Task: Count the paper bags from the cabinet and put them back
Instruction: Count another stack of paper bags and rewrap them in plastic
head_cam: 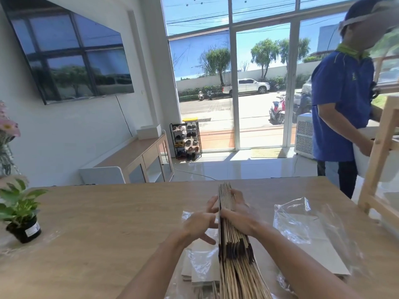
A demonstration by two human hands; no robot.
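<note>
A thick stack of flat brown paper bags [236, 262] stands on edge on the wooden table [103, 223], its edges fanned toward me. My right hand [237, 210] grips the stack from the right, fingers curled over its top edge. My left hand [201, 221] is at the stack's left face with spread fingers, its fingertips touching the outermost bag. A few bags [194, 275] lie flat under the stack on the left, partly covered by clear plastic wrap [200, 262].
A second pile of flat bags in crumpled clear plastic [302, 225] lies to the right. A potted plant [21, 214] stands at the table's left edge. A person in a blue shirt [343, 100] stands by a wooden shelf frame [380, 152] at the right.
</note>
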